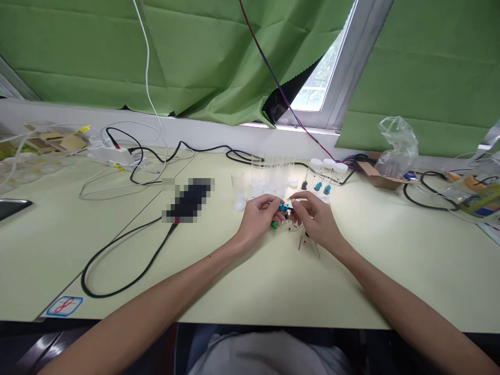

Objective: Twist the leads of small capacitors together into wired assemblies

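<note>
My left hand (262, 212) pinches a small shiny blue part (283, 207) over the table. My right hand (312, 216) is closed, with its fingertips at a small dark piece (290, 210) beside the blue part; whether the two are joined is too small to tell. Below my left fingers lies a small green part (274, 224). Thin metal pins (317, 251) and a tiny red bit (304, 242) are on the table under my right hand. Behind it, clear tubes with white caps (328, 163) hold small blue parts (327, 189) and a dark one (304, 185).
Clear open tubes (273, 174) stand behind my hands. A blurred dark object (189, 200) with a black cable (128, 294) lies at left. A white power strip (113, 155) and wires are farther back. At right, a cardboard box (377, 177) holds a plastic bag (397, 140).
</note>
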`<state>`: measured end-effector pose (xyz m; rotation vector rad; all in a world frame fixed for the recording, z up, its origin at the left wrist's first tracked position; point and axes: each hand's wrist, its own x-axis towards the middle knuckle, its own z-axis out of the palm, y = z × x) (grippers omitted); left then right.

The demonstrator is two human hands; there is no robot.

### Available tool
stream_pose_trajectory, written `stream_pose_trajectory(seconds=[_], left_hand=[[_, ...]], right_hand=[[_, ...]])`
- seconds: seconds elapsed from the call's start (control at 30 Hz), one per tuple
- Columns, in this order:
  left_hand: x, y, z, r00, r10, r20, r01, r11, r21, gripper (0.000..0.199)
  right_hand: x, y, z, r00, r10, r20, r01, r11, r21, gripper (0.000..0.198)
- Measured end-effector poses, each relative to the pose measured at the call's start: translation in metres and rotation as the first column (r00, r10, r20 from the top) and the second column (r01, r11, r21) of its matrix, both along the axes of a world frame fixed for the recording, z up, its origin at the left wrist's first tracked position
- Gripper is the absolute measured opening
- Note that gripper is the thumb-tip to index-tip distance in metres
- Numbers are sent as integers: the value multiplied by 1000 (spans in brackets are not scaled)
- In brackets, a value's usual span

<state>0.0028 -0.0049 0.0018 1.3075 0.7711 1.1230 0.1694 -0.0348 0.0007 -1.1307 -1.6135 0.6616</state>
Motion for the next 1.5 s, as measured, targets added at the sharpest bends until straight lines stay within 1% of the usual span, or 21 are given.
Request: stream_pose_trajectory(seconds=[0.1,0.3,0.43,0.63,0.8,1.0,1.13,1.3,1.5], left_hand=[[0,0,1,1000,7,8,-7,1000,-3,23],[-2,0,2,999,37,-1,-37,999,9,24],[-2,1,0,999,42,-6,-42,999,2,24],[-1,0,2,999,36,-11,-36,999,2,24],[0,-2,2,1000,24,-14,-24,1000,-2,25],[1,-3,1,1000,19,-12,-19,1000,-3,24],[0,-2,1,998,48,-33,-48,999,6,23],[-1,-2,1,997,68,-41,-68,998,-1,22],[0,-4,3,996,74,-43,-73,997,11,23]], right_hand=[[0,1,0,1000,7,21,-7,1000,9,25],[0,0,1,997,8,77,-17,993,116,26],[0,-1,0,997,3,78,-15,989,150,25],[1,2,-3,998,-12,57,4,991,130,24],[0,3,-2,998,24,49,-28,995,92,21],[0,2,-2,998,4,60,-7,998,64,21],[0,1,-1,993,-27,117,15,994,105,23],[-1,0,-1,988,-6,157,-20,987,160,24],[0,2,-3,988,-26,151,3,989,147,24]])
